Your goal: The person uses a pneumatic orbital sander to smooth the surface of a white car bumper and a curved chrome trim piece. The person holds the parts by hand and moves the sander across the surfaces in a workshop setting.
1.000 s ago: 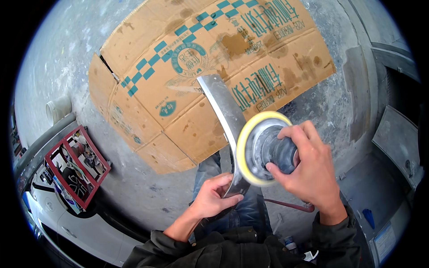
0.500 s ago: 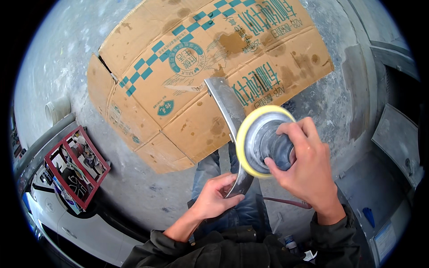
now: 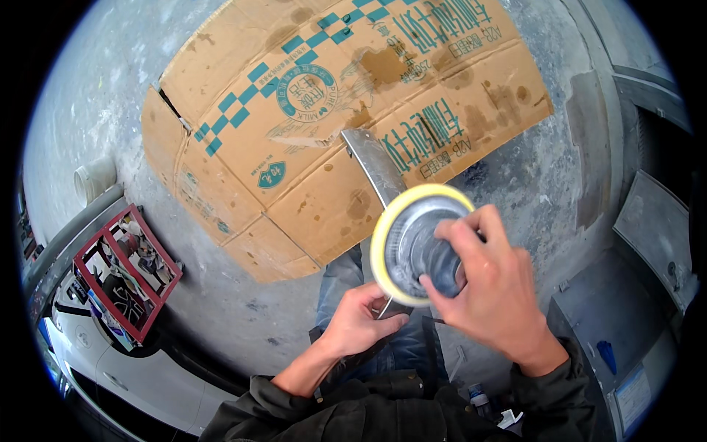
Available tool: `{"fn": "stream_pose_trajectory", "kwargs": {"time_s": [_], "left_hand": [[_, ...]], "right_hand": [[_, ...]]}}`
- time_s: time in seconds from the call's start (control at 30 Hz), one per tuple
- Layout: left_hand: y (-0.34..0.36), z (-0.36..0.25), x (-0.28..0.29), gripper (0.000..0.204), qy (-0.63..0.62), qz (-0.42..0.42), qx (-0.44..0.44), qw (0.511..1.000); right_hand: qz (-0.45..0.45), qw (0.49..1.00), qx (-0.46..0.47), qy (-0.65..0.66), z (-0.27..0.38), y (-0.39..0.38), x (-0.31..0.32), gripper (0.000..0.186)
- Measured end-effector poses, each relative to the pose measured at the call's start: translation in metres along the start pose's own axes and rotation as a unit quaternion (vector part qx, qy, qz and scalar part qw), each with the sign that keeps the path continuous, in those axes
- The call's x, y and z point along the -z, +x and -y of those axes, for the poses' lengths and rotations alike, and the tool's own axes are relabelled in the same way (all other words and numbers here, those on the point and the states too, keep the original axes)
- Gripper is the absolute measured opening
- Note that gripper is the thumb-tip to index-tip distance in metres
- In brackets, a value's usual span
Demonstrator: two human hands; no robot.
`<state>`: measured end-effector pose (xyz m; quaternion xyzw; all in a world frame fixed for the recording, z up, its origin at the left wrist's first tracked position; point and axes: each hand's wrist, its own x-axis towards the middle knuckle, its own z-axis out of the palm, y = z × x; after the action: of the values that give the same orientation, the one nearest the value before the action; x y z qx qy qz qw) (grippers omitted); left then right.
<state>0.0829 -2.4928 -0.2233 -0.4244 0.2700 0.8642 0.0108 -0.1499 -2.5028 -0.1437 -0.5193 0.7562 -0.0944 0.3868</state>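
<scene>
My left hand [image 3: 362,323] is closed on the near end of a long, narrow grey strip [image 3: 372,162], like a piece of trim panel. The strip slants away over my knees, and its far end lies above the cardboard. My right hand [image 3: 490,287] wraps its fingers and thumb round the dark grey knob of a round sanding pad [image 3: 401,239] with a yellow rim. This pad covers the middle of the strip, just beyond my left fingers. Its underside is hidden, so I cannot tell exactly how it touches the strip.
A flattened, stained cardboard box [image 3: 309,210] lies on the grey floor in front of me. At left stand a red-framed cart [image 3: 156,298] with tools, a white car [image 3: 158,390] and a white bucket [image 3: 94,181]. Grey panels [image 3: 652,236] and a blue object [image 3: 606,357] are at right.
My right hand has moved the sanding pad left and slightly toward me along the strip. My left hand keeps its hold, and the strip's far end has shifted very little.
</scene>
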Motion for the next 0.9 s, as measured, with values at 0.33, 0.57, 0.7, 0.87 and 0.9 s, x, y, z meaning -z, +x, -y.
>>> {"fn": "stream_pose_trajectory", "kwargs": {"time_s": [0.33, 0.57, 0.7, 0.87, 0.9], "left_hand": [[0.001, -0.019, 0.003, 0.053, -0.077, 0.033, 0.029, 0.996], [-0.002, -0.025, 0.002, 0.055, -0.087, 0.013, 0.040, 0.995], [-0.002, -0.022, 0.004, 0.054, -0.087, 0.021, 0.041, 0.995], [-0.009, -0.019, 0.015, 0.052, -0.096, 0.033, 0.030, 0.994], [-0.008, -0.020, 0.015, 0.052, -0.100, 0.034, 0.033, 0.994]], "right_hand": [[-0.023, 0.999, -0.032, 0.037, -0.003, -0.001, 0.001, 0.050], [-0.012, 0.999, -0.024, 0.040, -0.001, 0.000, 0.001, 0.051], [-0.031, 0.998, -0.031, 0.036, -0.008, 0.005, -0.002, 0.052], [-0.062, 0.994, -0.093, 0.001, -0.020, 0.010, 0.018, 0.050], [-0.060, 0.994, -0.095, -0.002, -0.019, 0.008, 0.022, 0.049]]}}
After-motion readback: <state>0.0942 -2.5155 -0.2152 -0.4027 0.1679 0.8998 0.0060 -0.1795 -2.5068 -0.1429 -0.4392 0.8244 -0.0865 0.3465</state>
